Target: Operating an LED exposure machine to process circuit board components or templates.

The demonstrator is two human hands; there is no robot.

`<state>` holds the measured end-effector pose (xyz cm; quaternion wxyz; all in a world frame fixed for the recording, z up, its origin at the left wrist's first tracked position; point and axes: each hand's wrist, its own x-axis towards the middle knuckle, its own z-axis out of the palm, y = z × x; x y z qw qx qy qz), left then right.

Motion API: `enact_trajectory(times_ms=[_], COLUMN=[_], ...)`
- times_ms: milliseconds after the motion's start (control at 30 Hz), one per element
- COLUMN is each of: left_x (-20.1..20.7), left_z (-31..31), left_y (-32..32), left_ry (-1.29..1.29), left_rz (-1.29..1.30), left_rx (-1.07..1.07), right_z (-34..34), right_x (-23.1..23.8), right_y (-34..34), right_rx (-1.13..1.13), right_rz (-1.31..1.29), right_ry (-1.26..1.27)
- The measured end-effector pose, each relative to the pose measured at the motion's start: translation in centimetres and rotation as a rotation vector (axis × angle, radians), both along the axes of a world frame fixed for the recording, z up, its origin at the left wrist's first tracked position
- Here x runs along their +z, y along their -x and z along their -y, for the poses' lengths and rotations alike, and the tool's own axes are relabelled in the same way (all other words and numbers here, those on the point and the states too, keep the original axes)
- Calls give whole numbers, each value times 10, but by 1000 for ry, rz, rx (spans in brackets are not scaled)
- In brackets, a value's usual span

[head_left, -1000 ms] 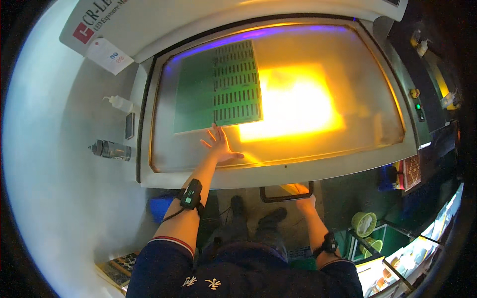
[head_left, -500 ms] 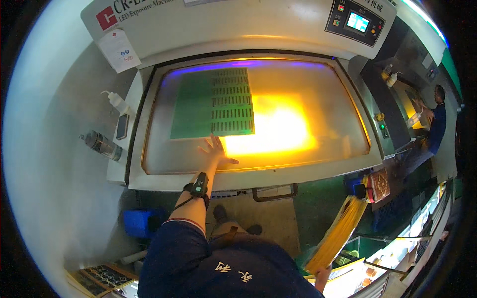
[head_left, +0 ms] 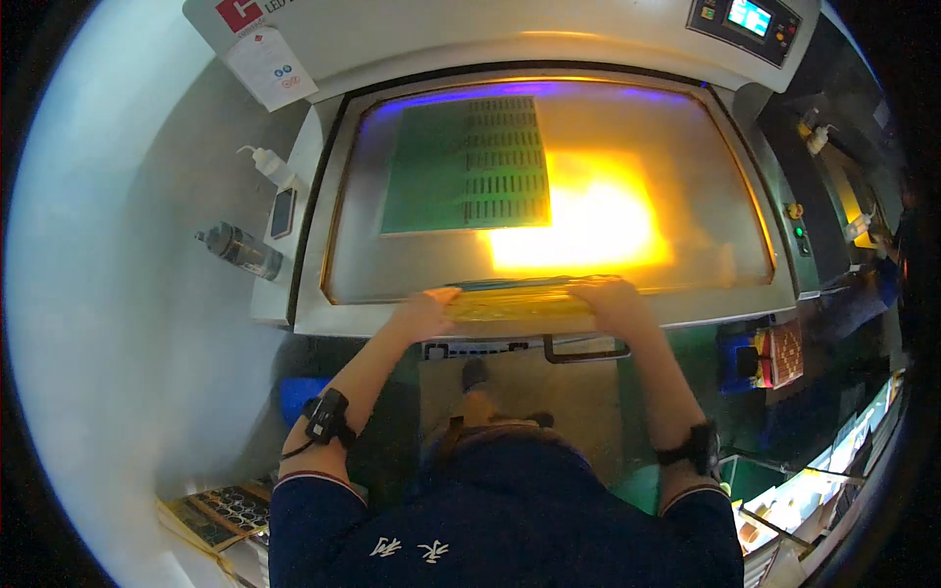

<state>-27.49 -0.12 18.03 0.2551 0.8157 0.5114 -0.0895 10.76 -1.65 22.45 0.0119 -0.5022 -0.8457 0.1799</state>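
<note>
A yellow transparent film sheet (head_left: 520, 303) stretches between my hands along the front edge of the exposure machine. My left hand (head_left: 423, 315) is closed on its left end and my right hand (head_left: 616, 308) on its right end. The film looks bunched and slightly blurred, with a dark upper edge. Beyond it, a green panel (head_left: 426, 171) with rows of dark slots on its right half lies flat on the left of the machine's bed (head_left: 706, 216). Neither hand touches the panel.
Left of the bed are a phone (head_left: 283, 213), a white squeeze bottle (head_left: 267, 165) and a clear drinking bottle (head_left: 243, 251). A control panel (head_left: 750, 22) sits at the upper right. A black handle (head_left: 586, 354) juts out in front. Bright yellow light (head_left: 588, 220) glares on the bed.
My right hand has brought the yellow film from the lower right to the bed's front edge. My left hand has drawn back from the green panel and taken the film's left end.
</note>
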Motion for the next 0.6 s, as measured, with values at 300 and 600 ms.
enact_trajectory(times_ms=[300,600], left_x=[-50,-62], left_z=[-101,-485], left_y=[132,156], left_ry=[-136,-179], left_rz=[-172,-215], left_rx=[-36,56], right_z=[-100,-480], right_x=[-98,-91], right_y=[125,173], right_rx=[164,-56], right_rz=[193,114], right_ry=[-240,-78])
